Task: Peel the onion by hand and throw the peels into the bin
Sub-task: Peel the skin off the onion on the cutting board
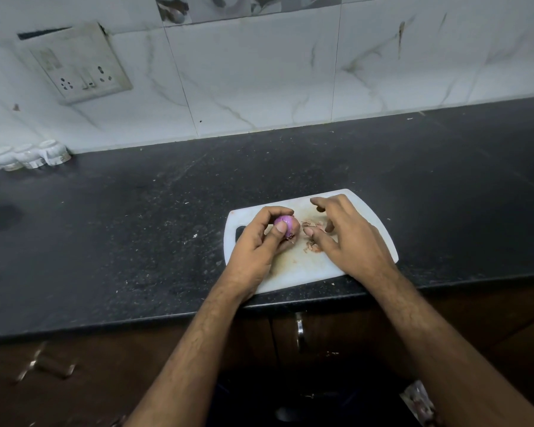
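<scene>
A small purple onion (287,224) sits in my left hand (258,243), fingers and thumb curled round it, just above a white cutting board (293,266). Its skin looks mostly off, with a brown scrap hanging at its lower end. My right hand (341,231) hovers to the right of the onion with fingers spread, thumb tip near loose brown peel scraps (313,246) lying on the board. No bin is clearly in view.
The board lies near the front edge of a dark stone counter (136,235). Three white cups (31,155) stand at the far left by the tiled wall. A wall socket plate (77,63) is up left. Below are brown cabinet doors with a metal handle (299,331).
</scene>
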Motion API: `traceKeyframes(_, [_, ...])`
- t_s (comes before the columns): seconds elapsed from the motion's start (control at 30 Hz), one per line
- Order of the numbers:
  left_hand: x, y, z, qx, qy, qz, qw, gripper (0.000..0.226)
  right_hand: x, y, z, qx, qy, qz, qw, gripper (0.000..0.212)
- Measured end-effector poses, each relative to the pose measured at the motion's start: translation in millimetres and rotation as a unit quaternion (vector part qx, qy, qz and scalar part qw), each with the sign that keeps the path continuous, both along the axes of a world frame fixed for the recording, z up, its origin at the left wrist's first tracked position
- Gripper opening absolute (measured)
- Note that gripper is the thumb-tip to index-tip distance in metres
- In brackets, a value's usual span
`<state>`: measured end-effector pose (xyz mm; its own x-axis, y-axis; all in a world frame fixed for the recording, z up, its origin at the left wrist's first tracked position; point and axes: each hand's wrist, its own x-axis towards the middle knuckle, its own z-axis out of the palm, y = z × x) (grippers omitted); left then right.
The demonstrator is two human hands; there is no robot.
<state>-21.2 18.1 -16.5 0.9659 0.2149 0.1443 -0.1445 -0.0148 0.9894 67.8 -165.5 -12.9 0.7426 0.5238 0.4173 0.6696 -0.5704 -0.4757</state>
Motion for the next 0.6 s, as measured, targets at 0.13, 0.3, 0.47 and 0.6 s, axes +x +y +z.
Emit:
traceKeyframes(0.13, [-2.6,-0.9,2.1,0.019,-0.009,-0.016,1.0,0.018,-6.4,-3.3,1.1,0.017,-0.022,0.052,0.998,0.051])
traceKeyframes(0.3, [-3.5,-1.9,3.1,0.103,-0.006,-0.027,0.994,0.018,-8.5,-3.4,1.4,-0.001,-0.036,0.062,0.997,0.048])
traceKeyframes(0.47, [-3.6,-2.2,3.7,0.085,-0.013,-0.014,0.996,0.021,-9.2,-3.7,1.1,-0.02,-0.04,0.065,0.997,0.037])
traceKeyframes(0.6, [-3.4,-2.7,2.0,0.086,-0.004,-0.016,0.996,0.017,-10.9,-3.3,2.2,-0.026,-0.038,0.064,0.997,0.034])
